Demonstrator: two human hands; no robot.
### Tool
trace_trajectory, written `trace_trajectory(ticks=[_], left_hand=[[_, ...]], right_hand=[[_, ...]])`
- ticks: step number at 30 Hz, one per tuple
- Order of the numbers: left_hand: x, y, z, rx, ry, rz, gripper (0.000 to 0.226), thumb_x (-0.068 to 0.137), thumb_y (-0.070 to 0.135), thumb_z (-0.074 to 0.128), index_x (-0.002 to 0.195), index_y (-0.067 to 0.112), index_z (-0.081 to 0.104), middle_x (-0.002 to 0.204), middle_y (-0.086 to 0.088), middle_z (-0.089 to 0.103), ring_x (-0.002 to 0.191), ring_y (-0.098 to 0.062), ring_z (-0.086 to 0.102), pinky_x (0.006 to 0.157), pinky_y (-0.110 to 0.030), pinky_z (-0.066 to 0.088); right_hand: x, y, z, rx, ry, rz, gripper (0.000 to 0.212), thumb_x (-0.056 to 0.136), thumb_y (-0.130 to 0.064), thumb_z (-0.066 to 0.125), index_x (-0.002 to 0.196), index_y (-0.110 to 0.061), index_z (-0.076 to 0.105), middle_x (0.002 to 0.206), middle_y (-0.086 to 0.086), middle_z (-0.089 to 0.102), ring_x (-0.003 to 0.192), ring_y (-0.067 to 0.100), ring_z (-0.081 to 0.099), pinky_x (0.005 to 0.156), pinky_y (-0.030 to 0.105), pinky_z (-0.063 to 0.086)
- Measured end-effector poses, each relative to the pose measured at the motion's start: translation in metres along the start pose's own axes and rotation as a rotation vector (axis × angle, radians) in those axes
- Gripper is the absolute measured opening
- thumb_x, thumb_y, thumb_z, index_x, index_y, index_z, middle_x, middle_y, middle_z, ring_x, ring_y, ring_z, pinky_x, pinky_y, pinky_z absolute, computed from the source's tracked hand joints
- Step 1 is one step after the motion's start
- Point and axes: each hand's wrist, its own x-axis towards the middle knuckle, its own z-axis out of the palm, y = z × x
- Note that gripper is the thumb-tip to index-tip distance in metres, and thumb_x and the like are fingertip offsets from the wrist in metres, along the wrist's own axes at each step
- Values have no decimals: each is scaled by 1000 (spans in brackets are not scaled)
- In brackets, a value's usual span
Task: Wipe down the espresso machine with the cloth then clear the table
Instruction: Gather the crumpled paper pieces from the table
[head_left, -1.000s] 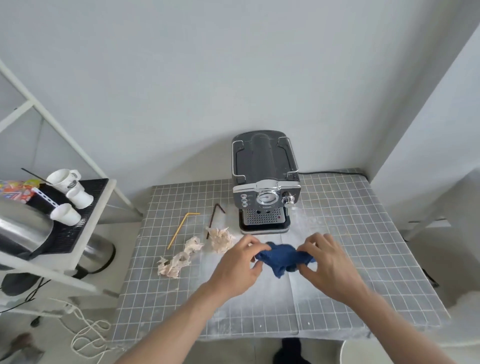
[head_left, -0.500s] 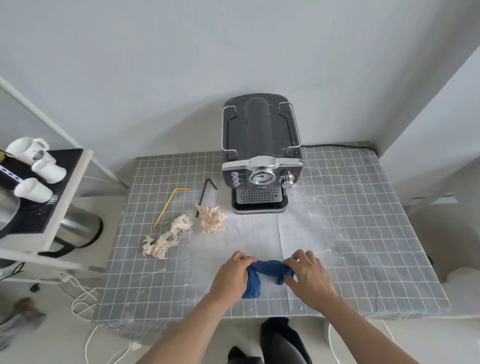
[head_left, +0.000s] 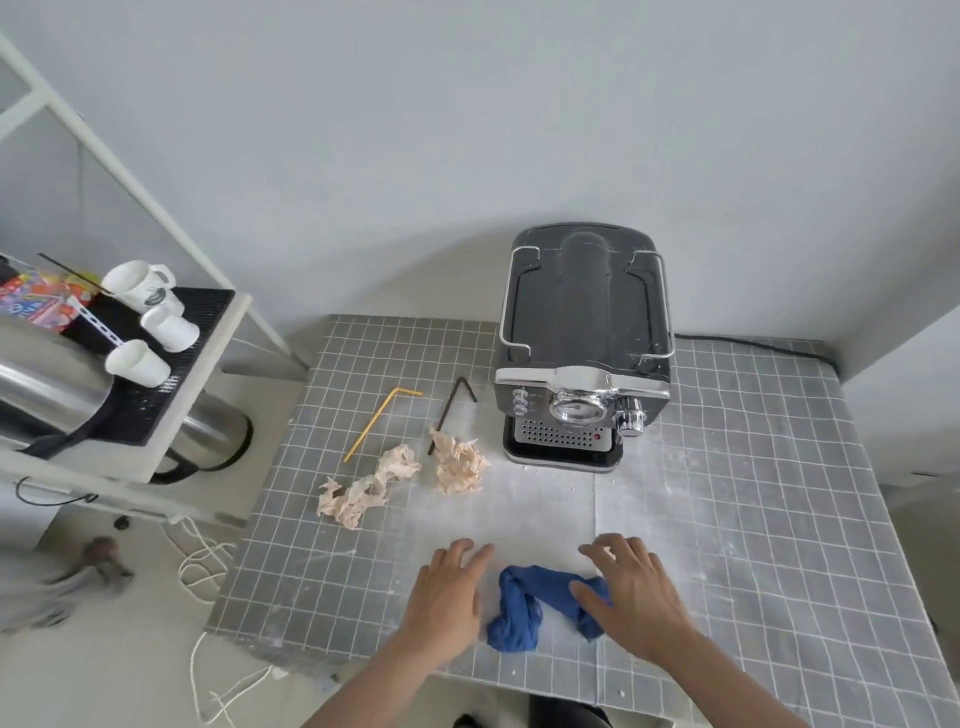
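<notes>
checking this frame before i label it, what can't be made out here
- Espresso machine: head view from above; back, sides and button labels hidden or too small.
- Blue cloth: right end covered by the right hand.
- Mug logo on the shelf: too small to read.
- Floor object at lower left: blurred.
- Table: near right corner cut off by the frame.

Right hand (head_left: 636, 597) covers the right end of the blue cloth (head_left: 524, 605). Both forearms run off the bottom edge. Left of the espresso machine (head_left: 584, 348), the shelf (head_left: 192, 395) is cut by the left edge; the mug (head_left: 137, 286) logo is unreadable. Floor objects there are blurred.
</notes>
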Motion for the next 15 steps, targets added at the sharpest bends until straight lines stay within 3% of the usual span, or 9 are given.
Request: trace_trajectory(ticks=[5,9,12,15], left_hand=[[-4,-43,-24,2,110,-129,63,100,20,49,159,33,31,161,5,30,136,-17,41,111,-36,42],[2,-91,-51,65,153,-192,66,97,17,54,158,30,33,161,-2,29,144,-26,35,112,-42,43],[11,-122,-72,148,189,-167,73,91,15,63,157,30,35,157,-4,33,140,-30,38,111,-44,43],[26,-140,-89,216,182,-110,86,87,15,70,160,33,26,164,-7,26,143,-33,35,115,-49,39]], right_hand=[[48,-39,-15,-29,-9,-122,63,94,-66,39,144,-29,50,146,-8,44,128,19,43,106,36,41],[92,-81,-17,-45,-7,-198,61,94,-63,44,144,-28,49,148,-4,43,129,23,43,105,40,43],[121,-114,-18,-43,-2,-220,59,94,-58,51,144,-27,48,150,-2,40,133,25,42,106,42,43],[146,-143,-17,-47,14,-229,63,93,-49,58,149,-27,42,154,1,34,136,28,40,111,43,41]])
